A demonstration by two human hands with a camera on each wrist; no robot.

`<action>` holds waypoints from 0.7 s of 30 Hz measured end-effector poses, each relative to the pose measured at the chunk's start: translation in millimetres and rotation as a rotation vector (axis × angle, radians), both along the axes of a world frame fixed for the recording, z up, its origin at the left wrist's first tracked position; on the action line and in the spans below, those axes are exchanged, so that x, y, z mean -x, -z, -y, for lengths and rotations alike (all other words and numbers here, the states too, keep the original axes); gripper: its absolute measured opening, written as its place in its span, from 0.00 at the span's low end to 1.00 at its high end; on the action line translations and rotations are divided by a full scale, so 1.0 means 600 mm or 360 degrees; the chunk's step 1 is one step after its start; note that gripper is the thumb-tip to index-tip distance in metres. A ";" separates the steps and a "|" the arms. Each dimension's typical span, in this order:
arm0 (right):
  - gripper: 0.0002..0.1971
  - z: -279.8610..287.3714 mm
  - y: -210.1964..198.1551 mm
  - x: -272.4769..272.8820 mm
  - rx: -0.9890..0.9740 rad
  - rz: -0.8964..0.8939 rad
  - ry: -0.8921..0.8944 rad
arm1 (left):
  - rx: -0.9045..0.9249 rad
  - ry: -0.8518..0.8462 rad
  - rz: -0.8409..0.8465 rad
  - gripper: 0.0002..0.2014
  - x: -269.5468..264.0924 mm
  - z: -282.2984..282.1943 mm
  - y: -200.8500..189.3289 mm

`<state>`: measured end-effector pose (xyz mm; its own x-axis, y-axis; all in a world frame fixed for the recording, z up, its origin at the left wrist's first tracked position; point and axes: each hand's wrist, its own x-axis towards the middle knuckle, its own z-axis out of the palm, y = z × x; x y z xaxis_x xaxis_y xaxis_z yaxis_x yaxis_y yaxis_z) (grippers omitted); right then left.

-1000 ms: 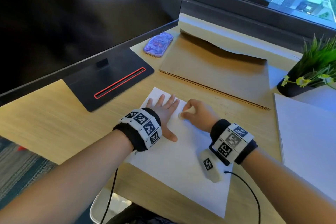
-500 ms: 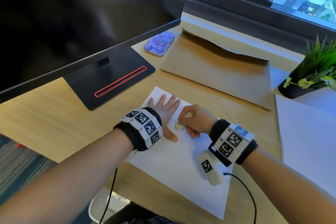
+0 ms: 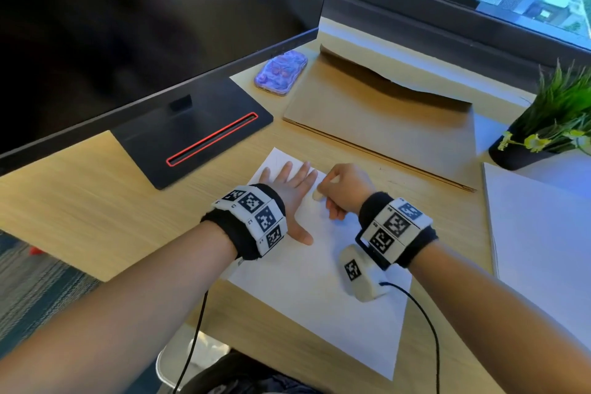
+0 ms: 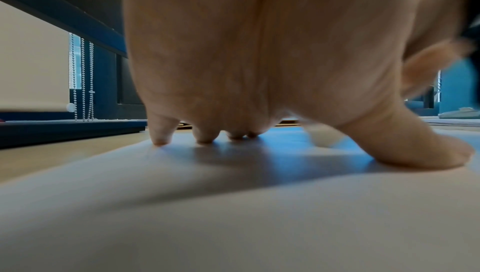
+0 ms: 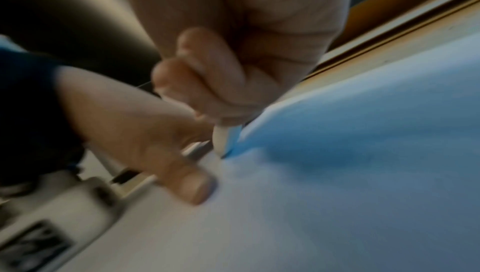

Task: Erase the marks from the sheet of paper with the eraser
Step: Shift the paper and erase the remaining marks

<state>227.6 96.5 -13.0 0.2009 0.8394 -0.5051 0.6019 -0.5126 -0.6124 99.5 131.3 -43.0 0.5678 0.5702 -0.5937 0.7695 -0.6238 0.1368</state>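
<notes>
Left hand (image 3: 292, 189) flat on the sheet of paper (image 3: 307, 291) near its far corner, right hand (image 3: 343, 190) pinching the eraser (image 3: 317, 194) just beside it.

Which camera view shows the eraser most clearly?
The right wrist view: the eraser fills more of the picture, pinched by the right hand against the sheet of paper. The head view shows only a small white tip; the left wrist view, a blur.
</notes>
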 end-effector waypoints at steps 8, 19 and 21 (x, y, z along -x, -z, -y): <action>0.04 0.007 0.005 0.004 0.0028 -0.0032 -0.0080 | -0.0005 0.0014 0.0003 0.62 0.001 -0.002 0.003; 0.09 -0.001 0.008 0.004 0.0031 -0.0039 0.0018 | 0.0004 0.0018 0.0005 0.62 0.002 -0.003 0.005; 0.08 0.000 0.010 0.004 -0.0018 -0.0048 0.0076 | -0.0002 0.0016 0.0011 0.62 0.002 -0.002 0.004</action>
